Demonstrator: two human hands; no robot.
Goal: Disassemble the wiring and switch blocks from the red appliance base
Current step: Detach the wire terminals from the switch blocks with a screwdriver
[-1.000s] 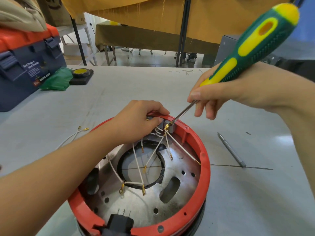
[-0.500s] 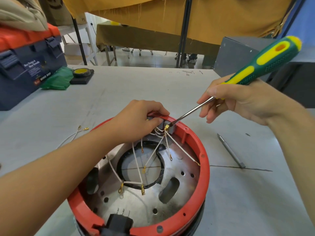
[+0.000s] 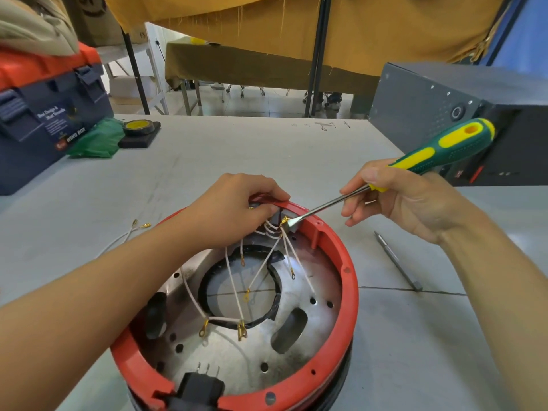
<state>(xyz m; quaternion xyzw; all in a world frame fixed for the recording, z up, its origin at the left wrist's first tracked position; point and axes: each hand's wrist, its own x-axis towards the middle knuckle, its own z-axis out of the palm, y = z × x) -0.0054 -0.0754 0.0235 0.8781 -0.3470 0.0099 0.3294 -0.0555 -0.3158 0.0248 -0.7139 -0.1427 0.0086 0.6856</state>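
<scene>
Red appliance base (image 3: pixel 350 280) sits on the grey desk (image 3: pixel 237 149), open side up, right in front of me. My left hand (image 3: pixel 234 209) is curled shut over the base's far rim, fingers pinching the switch block (image 3: pixel 292 225) area there; exact grip is hidden under my fingers. My right hand (image 3: pixel 403 200), off the base's far-right side, is closed around the green-yellow screwdriver (image 3: pixel 439 149), handle pointing up and away. Its flat tip touches a gold terminal on the block at the far rim. White wires (image 3: pixel 234 289) fan down from the block into the base, loose gold ring ends hanging over the metal plate and black ring in the middle. Black plug connector (image 3: pixel 198 390) at the base's near rim. On the desk right of the base: a thin grey tool (image 3: pixel 397 261). Left of the base: one loose white wire (image 3: pixel 124 237). Far left beyond the base: blue toolbox (image 3: pixel 44 120), green cloth (image 3: pixel 95 140), yellow tape roll (image 3: pixel 139 127). Far right beyond it: grey metal box (image 3: pixel 430 102).
</scene>
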